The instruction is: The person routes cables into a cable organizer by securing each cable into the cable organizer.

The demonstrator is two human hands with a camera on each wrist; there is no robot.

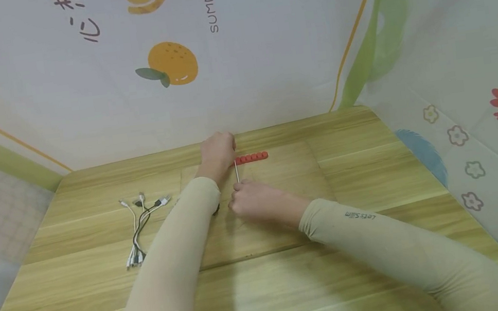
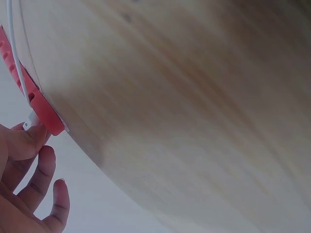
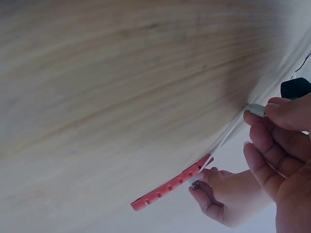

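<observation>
A red cable holder (image 1: 253, 157) with a row of slots lies at the back of the wooden board. My left hand (image 1: 218, 154) is at its left end, pinching the USB plug (image 3: 194, 183) of a short white cable (image 1: 237, 172). In the right wrist view the cable runs taut past the holder's end slot; whether it is seated in the slot I cannot tell. Nearer to me, my right hand (image 1: 256, 201) pinches the cable's other connector (image 3: 255, 109) between thumb and forefinger. The left wrist view shows the left fingers (image 2: 46, 167) curled below the holder's end (image 2: 51, 121).
Several white and black charging cables (image 1: 139, 231) lie bundled on the table left of the board (image 1: 286, 234). A small black object (image 1: 216, 209) is partly hidden by the left sleeve. Printed curtains (image 1: 265, 60) hang behind and right of the table.
</observation>
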